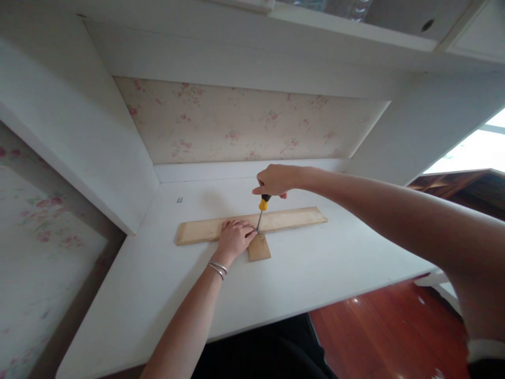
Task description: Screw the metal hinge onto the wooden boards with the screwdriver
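A long, pale wooden board point(292, 219) lies across the white desktop, and a short wooden piece point(259, 248) juts from its near edge. My right hand point(276, 180) is wrapped round the handle of a screwdriver point(263, 203) with a black and yellow grip. The screwdriver's shaft points down, slightly tilted, and its tip meets the place where the two wooden pieces join. Pressed onto the board left of that tip, my left hand point(235, 239) holds it, the thumb beside the tip. Any screw there is too small to make out.
The white desktop point(315, 263) has side panels, a floral back panel point(244, 123) and a shelf overhead point(252, 52). A red wooden floor point(386, 326) shows past the front edge. At the right are a bright window point(465, 150) and a brown object point(465, 192).
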`<state>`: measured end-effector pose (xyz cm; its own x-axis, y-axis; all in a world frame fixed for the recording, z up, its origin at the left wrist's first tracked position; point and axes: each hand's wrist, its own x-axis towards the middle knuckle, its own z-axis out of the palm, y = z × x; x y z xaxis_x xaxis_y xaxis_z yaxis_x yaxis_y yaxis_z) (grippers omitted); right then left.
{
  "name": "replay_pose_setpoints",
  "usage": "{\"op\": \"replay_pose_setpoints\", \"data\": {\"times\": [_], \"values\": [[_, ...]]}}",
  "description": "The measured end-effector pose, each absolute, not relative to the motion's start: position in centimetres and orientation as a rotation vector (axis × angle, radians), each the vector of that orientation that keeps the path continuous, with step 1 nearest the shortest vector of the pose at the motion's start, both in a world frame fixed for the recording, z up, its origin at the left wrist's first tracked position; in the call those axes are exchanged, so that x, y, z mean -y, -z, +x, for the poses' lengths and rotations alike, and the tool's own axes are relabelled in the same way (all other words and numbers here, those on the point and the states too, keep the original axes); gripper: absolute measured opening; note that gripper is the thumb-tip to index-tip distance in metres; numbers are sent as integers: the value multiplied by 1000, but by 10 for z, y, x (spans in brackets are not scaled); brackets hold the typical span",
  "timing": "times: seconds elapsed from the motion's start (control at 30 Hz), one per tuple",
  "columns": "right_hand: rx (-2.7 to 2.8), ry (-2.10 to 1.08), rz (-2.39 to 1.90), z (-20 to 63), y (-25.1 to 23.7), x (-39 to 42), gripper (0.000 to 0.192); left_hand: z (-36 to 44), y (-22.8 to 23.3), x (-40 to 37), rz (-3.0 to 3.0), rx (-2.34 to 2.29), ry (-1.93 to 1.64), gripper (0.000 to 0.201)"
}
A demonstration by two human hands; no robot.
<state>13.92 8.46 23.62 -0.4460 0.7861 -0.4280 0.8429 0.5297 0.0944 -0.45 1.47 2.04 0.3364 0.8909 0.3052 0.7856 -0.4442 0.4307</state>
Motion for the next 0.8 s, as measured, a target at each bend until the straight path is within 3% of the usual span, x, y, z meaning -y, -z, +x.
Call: {"op": "replay_pose_setpoints", "data": {"times": [0.1,0.3,0.43,0.53,0.7,0.8], "values": [[-2520,170,1173,138,-237,-84,31,-6,-18,-15,2408,-1518,-770,23],[-2389,247,1402,133,-239,-85,48,-6,-18,-14,2397,-1528,-761,23],[-2408,242,1320,132,-243,-85,37,-6,-17,-14,2391,-1531,-741,24],[-2452,386,1295,133,-244,-86,50,-6,-16,-15,2392,-1517,-744,25],[-2252,195,1472,129,-240,-90,63,-6,-12,-17,2393,-1507,-780,24],[-2266,227,1387,129,-243,-89,48,-7,-10,-18,2420,-1497,-807,23]]}}
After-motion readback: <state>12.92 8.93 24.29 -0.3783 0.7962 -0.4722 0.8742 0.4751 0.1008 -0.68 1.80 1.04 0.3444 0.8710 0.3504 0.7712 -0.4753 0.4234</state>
